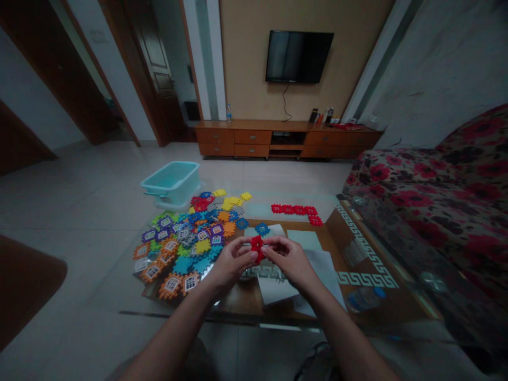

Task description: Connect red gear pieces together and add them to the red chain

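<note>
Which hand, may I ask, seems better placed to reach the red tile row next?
Probably the right hand, nearer the red tile row than the left hand; both hold red pieces.

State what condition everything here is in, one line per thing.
Red plastic: held
Left hand: pinching the red plastic
Right hand: pinching the red plastic
L-shaped red strip: joined, flat
Teal bin: open
Television: screen dark
Drawers: shut
Bottle: cap on
</note>
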### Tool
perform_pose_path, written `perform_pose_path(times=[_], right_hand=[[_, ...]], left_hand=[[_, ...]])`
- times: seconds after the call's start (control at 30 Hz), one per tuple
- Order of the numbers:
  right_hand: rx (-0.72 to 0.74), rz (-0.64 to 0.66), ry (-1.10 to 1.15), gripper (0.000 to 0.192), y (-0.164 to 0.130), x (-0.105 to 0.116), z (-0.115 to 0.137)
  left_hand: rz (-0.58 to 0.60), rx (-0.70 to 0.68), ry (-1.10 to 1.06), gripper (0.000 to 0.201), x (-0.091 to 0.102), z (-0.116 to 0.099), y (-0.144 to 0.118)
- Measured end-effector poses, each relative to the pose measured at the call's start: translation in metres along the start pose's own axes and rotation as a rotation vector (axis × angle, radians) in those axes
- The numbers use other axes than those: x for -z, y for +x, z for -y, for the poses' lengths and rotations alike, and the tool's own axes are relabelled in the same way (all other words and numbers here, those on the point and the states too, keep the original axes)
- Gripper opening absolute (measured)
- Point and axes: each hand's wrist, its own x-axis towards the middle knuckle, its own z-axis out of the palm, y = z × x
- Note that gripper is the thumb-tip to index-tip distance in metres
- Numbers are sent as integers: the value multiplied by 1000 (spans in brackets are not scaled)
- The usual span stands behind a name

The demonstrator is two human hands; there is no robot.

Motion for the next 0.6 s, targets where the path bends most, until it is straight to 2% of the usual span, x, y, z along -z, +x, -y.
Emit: perform_pose_path(times=[0.1, 0.2, 0.33, 0.43, 0.6], right_hand=[[45, -21, -53, 36, -1, -2, 1], [114, -35, -153, 33, -5, -3, 8], [239, 42, -343, 44, -13, -2, 18], [317, 85, -445, 53, -15, 0, 21], [367, 91, -498, 50, -15, 0, 23]], left_hand=[[-32, 42, -71, 47, 1, -1, 1], [-40, 145, -187, 39, 4, -3, 1], [-19, 283, -301, 24, 10, -5, 1], [21, 325, -324, 26, 12, -6, 0], [47, 342, -315, 32, 10, -6, -2]])
